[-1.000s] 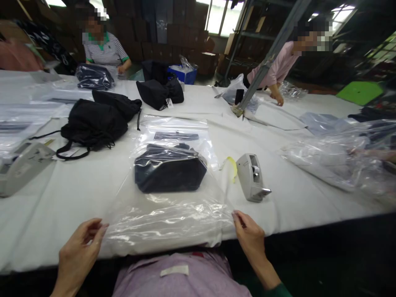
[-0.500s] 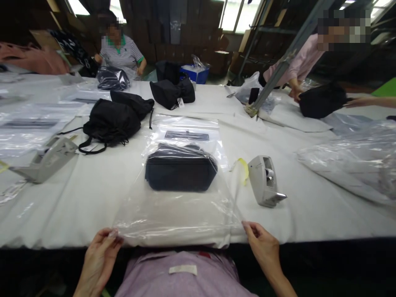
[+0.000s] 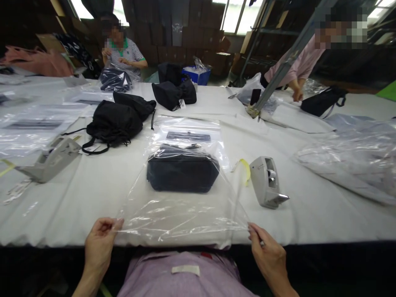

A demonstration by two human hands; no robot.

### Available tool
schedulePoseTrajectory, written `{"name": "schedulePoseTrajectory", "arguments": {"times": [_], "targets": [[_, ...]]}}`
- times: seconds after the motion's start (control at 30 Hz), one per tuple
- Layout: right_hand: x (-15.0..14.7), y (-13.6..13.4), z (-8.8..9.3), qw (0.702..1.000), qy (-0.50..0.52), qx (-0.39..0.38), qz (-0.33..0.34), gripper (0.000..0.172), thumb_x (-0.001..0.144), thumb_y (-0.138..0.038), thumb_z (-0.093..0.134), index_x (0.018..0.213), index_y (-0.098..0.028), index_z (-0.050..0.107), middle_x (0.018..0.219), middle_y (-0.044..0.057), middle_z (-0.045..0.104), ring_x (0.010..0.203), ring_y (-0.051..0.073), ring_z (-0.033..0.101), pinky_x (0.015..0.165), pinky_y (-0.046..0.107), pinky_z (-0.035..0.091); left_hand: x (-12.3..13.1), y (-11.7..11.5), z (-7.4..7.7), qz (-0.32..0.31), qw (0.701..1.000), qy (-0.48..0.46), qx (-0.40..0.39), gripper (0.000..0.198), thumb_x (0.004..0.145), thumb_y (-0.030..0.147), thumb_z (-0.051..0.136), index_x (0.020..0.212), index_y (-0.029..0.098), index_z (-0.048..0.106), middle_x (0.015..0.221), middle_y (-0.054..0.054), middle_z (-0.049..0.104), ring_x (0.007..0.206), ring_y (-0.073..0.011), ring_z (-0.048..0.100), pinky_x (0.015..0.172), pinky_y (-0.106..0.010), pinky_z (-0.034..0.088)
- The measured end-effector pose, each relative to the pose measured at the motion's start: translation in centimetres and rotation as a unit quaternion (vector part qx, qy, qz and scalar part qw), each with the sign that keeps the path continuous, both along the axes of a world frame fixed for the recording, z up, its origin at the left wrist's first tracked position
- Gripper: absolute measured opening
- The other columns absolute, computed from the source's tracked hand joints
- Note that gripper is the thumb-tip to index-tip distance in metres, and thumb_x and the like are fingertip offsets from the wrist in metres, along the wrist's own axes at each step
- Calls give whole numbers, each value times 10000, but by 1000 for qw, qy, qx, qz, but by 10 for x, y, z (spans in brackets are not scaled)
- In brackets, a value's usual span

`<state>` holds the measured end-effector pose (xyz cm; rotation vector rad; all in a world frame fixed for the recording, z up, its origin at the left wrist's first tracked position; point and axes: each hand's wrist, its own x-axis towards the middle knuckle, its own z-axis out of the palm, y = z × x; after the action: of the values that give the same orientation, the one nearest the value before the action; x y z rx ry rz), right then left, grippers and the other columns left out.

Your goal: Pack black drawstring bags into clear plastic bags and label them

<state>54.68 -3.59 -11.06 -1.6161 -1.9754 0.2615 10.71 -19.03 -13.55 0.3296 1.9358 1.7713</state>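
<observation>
A clear plastic bag [image 3: 182, 214] lies on the white table [image 3: 93, 189] in front of me, with a black pouch [image 3: 182, 172] inside it. My left hand [image 3: 99, 243] pinches the bag's near left corner. My right hand [image 3: 267, 251] pinches the near right corner. Both hold the open end taut at the table's front edge. A printed label [image 3: 188, 136] shows on the bag's far end.
A grey tape dispenser [image 3: 266, 181] stands right of the bag, another dispenser [image 3: 51, 159] at left. Black drawstring bags [image 3: 114, 121] lie behind. Piles of plastic bags [image 3: 349, 159] fill the right and left sides. Two other people work at the far edge.
My hands have kept hold of the bag's corners and lifted its near edge slightly. The person at right has set a black bag down on the table.
</observation>
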Motion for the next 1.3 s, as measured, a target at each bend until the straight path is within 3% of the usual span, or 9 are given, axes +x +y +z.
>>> {"name": "schedulePoseTrajectory", "arguments": {"times": [0.13, 0.4, 0.63, 0.8, 0.9, 1.0, 1.13, 1.23, 1.3], "targets": [[0, -5, -3, 997, 6, -81, -21, 461, 866, -563, 468, 811, -197, 743, 715, 70, 749, 610, 240, 701, 596, 315, 541, -4, -13, 2, -73, 992, -102, -30, 554, 509, 278, 906, 966, 172, 614, 834, 3, 698, 794, -152, 652, 726, -219, 529], [-4, -7, -4, 996, 32, -72, -48, 468, 821, -618, 528, 772, -204, 738, 710, 70, 744, 595, 233, 690, 626, 308, 532, -3, -11, -4, -60, 989, -132, 24, 483, 550, 303, 880, 577, 170, 417, 563, 68, 524, 556, -78, 525, 543, -160, 469], [7, -12, -6, 988, 60, -116, -88, 484, 800, -604, 517, 837, -185, 755, 698, 83, 751, 634, 259, 705, 615, 308, 537, 1, -25, -1, -51, 968, -234, 79, 408, 527, 217, 891, 777, 183, 570, 848, 17, 699, 719, -130, 640, 703, -243, 556], [3, -11, -9, 984, 40, -117, -130, 499, 756, -649, 526, 775, -198, 739, 647, 67, 727, 599, 261, 687, 595, 327, 523, 7, -32, -10, -32, 988, -144, 43, 381, 517, 204, 873, 740, 189, 564, 631, 59, 601, 586, -116, 588, 586, -199, 500], [9, -7, -11, 988, 27, -115, -104, 483, 756, -625, 505, 770, -199, 734, 670, 75, 730, 601, 267, 686, 619, 356, 532, -4, -36, -7, -116, 991, -50, -51, 363, 487, 211, 873, 727, 191, 602, 595, 57, 564, 564, -139, 578, 512, -197, 459], [21, 1, 7, 991, 35, -82, -100, 450, 728, -571, 544, 842, -183, 742, 735, 98, 746, 633, 279, 696, 652, 380, 553, -32, -40, 27, -237, 961, -34, -136, 508, 443, 209, 894, 905, 205, 684, 635, 39, 600, 566, -167, 593, 512, -221, 488], [3, 25, 77, 989, 142, -37, -15, 432, 846, -498, 543, 1081, -167, 692, 923, 113, 755, 832, 274, 721, 784, 389, 577, -51, 0, 114, -273, 958, 39, -80, 531, 566, 370, 869, 1038, 187, 709, 965, -85, 710, 946, -273, 666, 753, -269, 565], [-51, 51, 124, 953, 120, -79, 265, 343, 936, -437, 501, 1080, -202, 705, 1117, 101, 722, 1039, 250, 674, 983, 415, 510, -24, 69, 156, -543, 823, 163, -34, 347, 847, 348, 665, 1169, 220, 654, 1095, -54, 705, 1118, -252, 616, 976, -360, 507], [-92, 67, 133, 905, 90, -112, 399, 352, 974, -410, 454, 1125, -204, 696, 1185, 95, 698, 1099, 230, 652, 1014, 400, 495, 3, 114, 157, -650, 716, 255, -18, 320, 940, 318, 529, 1232, 221, 619, 1162, -54, 686, 1136, -223, 610, 991, -340, 496]]}}
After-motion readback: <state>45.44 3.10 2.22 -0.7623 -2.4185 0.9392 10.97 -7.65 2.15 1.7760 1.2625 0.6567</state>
